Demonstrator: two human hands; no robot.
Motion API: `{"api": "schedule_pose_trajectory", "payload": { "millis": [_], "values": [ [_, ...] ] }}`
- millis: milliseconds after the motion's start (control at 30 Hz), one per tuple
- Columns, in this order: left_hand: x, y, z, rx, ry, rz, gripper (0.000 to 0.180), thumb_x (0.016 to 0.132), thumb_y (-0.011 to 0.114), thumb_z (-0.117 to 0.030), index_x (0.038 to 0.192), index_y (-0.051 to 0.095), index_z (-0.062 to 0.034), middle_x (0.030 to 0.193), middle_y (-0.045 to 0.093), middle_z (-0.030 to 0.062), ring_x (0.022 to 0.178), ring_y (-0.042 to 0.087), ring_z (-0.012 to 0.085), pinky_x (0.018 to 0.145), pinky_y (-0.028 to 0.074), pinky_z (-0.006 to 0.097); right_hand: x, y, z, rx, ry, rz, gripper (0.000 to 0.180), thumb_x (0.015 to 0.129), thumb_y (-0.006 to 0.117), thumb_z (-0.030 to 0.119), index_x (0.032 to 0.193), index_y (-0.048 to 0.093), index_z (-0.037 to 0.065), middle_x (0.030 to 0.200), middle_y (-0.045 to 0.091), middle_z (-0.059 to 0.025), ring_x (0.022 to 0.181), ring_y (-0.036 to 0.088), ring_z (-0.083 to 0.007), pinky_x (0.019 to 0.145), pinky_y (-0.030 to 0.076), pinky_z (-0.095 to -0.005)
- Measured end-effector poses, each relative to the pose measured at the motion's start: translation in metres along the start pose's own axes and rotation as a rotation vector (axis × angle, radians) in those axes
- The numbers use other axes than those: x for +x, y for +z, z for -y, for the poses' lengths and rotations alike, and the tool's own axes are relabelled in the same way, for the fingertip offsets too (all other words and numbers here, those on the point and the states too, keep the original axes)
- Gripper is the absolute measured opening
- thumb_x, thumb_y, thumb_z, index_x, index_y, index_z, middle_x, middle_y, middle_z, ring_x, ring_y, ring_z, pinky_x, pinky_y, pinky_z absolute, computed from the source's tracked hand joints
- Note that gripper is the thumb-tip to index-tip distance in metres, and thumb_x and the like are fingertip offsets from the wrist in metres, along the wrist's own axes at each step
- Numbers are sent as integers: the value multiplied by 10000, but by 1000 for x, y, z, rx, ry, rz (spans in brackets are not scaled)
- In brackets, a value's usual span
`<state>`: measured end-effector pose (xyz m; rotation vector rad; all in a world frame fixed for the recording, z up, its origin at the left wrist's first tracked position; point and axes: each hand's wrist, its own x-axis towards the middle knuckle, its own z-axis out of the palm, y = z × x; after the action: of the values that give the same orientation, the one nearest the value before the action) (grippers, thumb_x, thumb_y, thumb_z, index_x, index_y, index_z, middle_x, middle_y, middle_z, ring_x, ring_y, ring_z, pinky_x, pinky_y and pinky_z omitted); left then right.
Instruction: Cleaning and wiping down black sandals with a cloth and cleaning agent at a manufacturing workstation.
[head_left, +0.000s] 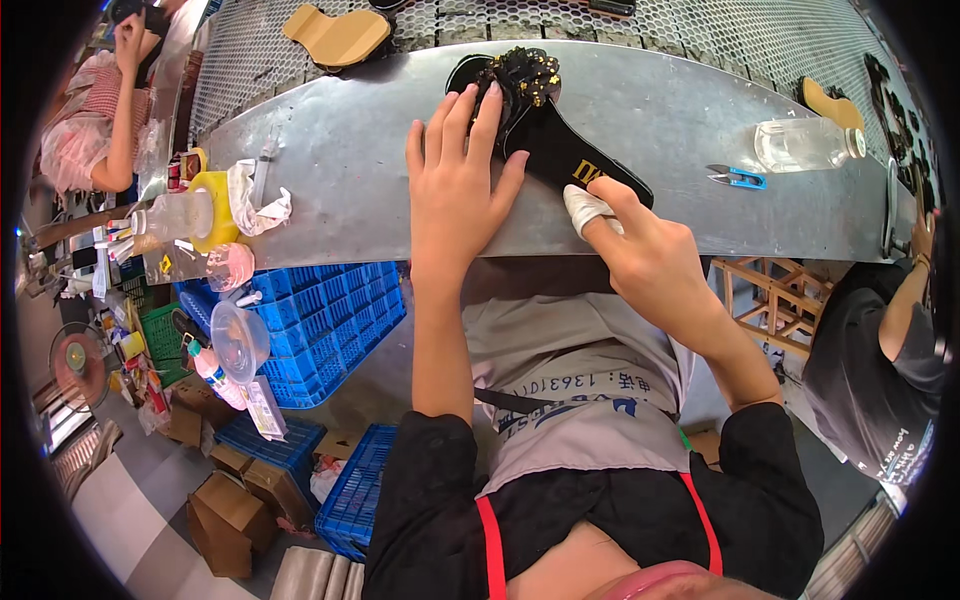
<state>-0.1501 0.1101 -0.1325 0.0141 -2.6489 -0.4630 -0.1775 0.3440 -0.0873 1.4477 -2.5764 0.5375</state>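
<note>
A black slide sandal point(575, 150) lies on the metal bench, its toe end far and its heel toward me at the right. A ruffled black bow with gold flecks point(525, 76) covers its strap, and gold lettering marks the insole near the heel. My left hand point(455, 185) lies with fingers stretched out, the fingertips against the strap end of the sandal. My right hand point(650, 240) is closed on a white cloth point(588, 208), which is wrapped about a fingertip and pressed at the sandal's heel edge.
Blue thread snips point(740, 178) and a clear bottle point(805, 145) lie on the metal bench point(350, 180) at right. Beyond is a mesh conveyor point(670, 35) with a tan-soled shoe point(338, 38). A crumpled white cloth point(258, 200) lies left, above blue crates point(320, 330). People work at both sides.
</note>
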Motion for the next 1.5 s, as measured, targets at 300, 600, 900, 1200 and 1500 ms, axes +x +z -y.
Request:
{"api": "schedule_pose_trajectory", "payload": {
  "millis": [300,600,900,1200,1500],
  "values": [
    [1,0,1,-6,-6,-2,676,954,716,-318,1550,484,-100,1514,532,156,1430,466,339,1199,306,527,2,7,1,-16,26,27,372,830,690,46,1200,686,8,1177,604,-85,749,677,-170,569,544,-300],
    [0,0,0,-7,-10,7,673,956,713,-313,1550,481,-99,1516,527,153,1438,458,336,1204,301,531,0,1,4,13,82,24,391,808,703,26,1199,688,7,1160,593,-92,781,711,-179,567,554,-308],
    [0,0,0,-17,-6,12,671,957,710,-317,1549,482,-99,1511,530,161,1437,459,342,1206,301,530,-3,1,9,61,77,30,386,814,690,10,1200,687,9,1148,606,-88,787,715,-195,577,560,-318],
    [1,1,1,-6,-3,7,675,959,708,-323,1552,476,-100,1508,532,161,1434,462,342,1205,303,531,0,1,12,86,14,114,321,829,689,65,1148,700,26,1149,607,-77,761,691,-183,580,558,-316],
    [1,0,1,4,0,9,679,959,704,-317,1558,467,-100,1522,523,162,1440,456,346,1210,297,532,-6,11,22,65,-53,170,316,811,692,110,1121,696,45,1057,568,-55,714,629,-166,576,560,-313]
  ]
}}
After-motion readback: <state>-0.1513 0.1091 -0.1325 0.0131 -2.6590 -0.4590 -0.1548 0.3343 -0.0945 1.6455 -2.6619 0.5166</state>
